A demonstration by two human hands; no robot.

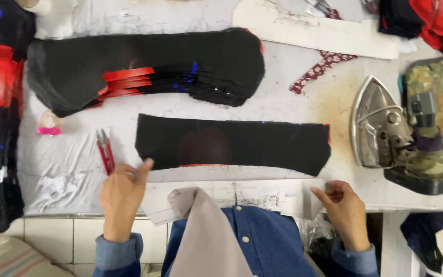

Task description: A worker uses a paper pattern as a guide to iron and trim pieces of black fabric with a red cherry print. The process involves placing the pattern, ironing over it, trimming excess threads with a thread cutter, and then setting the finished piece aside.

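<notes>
Two hands: both low at the near edge of the table, well apart, each pinching one end of a long white paper pattern.
Left hand: fingers closed on the pattern's left end, fingertip touching the lower left corner of the black fabric piece.
Beside the left hand: red thread snips just above it, a crumpled scrap further left.
Between the hands: black fabric piece lies flat, just beyond the pattern, its lower edge touching or nearly touching the paper.
Step, as I judge it: lining the pattern up against the fabric; next move calls for both ends sliding forward evenly.
Beyond the fabric: stack of black cut pieces, a bare strip between.
Right hand: thumb and fingers clamped on the pattern's right end.
Right of it: iron, near the fabric's end, so little room there.
</notes>
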